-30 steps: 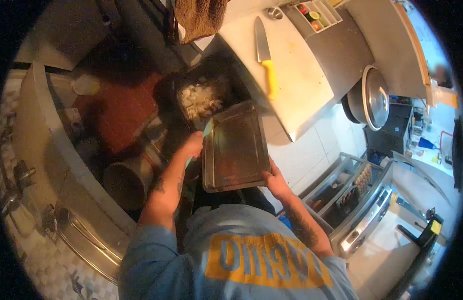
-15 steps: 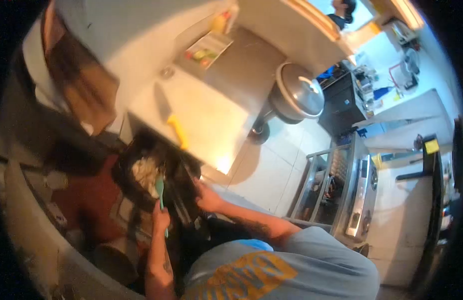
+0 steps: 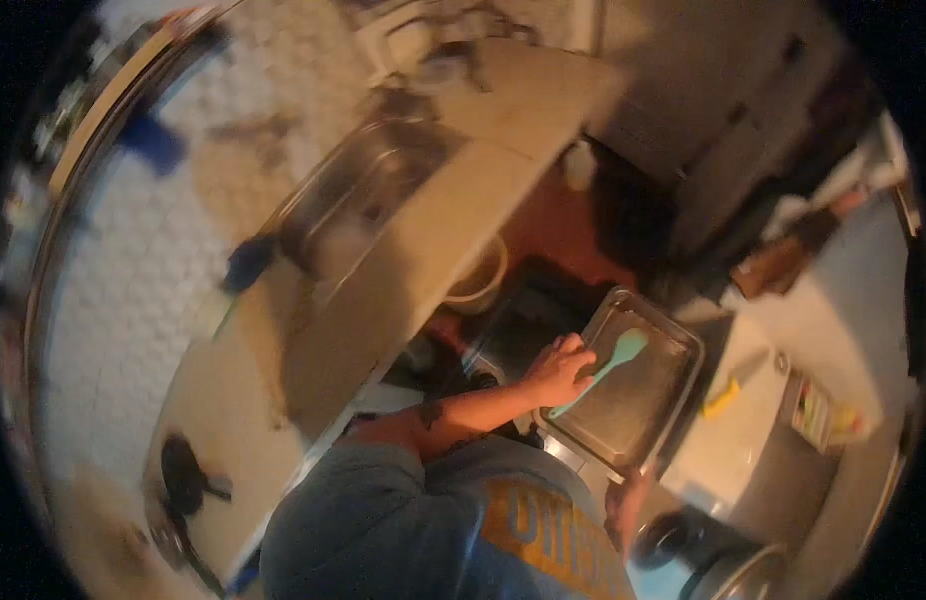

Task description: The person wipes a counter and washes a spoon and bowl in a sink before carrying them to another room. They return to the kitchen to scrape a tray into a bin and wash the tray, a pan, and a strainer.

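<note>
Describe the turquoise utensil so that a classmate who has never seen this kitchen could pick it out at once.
Start from the blue-grey shirt; beyond it is the dark metal tray. Against the tray's bottom, beside the left hand, find a slim utensil with a rounded head. Its turquoise colour sets it apart from the dull tray and the nearby yellow knife handle.

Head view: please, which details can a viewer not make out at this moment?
All in the head view:
Left hand: blur hides whether it touches the turquoise spoon.
Right hand: blur hides whether it grips the baking tray.
Yellow-handled knife: blur hides the blade's exact outline.
Pot: partly cut off by the bottom edge.
</note>
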Tool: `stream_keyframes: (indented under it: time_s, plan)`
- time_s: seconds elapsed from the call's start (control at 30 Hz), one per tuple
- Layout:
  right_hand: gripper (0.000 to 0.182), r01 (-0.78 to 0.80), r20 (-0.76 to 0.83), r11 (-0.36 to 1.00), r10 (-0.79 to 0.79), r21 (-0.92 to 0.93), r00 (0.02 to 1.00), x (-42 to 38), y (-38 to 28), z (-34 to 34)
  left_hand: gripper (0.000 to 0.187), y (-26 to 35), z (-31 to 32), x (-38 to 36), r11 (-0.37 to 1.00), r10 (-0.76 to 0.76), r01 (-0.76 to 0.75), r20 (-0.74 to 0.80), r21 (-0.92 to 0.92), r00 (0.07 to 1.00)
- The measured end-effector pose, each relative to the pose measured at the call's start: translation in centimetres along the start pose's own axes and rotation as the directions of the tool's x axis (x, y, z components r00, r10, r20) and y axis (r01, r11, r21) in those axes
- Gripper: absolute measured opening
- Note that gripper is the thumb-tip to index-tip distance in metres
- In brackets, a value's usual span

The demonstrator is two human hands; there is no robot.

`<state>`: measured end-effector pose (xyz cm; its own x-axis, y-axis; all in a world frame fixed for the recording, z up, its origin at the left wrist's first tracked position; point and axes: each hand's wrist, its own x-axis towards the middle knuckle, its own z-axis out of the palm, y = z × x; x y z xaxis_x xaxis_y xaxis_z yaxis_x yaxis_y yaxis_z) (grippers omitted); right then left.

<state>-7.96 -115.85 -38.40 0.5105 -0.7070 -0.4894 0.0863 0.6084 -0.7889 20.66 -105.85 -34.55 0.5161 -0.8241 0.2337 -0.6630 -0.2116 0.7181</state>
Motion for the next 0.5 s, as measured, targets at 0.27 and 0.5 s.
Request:
stream_keyframes:
  time_s: [0.27, 0.5]
  plan:
    - [0.061, 0.003, 0.500, 0.979, 0.102, -0.205, 0.860, 6.4, -6.4, 19.9, 0.069, -4.4, -14.1, -6.6, 0.860, -0.492, 0.490, -0.489, -0.142, 0.720]
    - [0.055, 0.291, 0.762, 0.894, 0.081, -0.341, 0.643, 8.1, -0.4, 42.9, 0.067, -21.6, -21.3, -14.9, 0.614, -0.786, 0.498, -0.533, -0.613, 0.313]
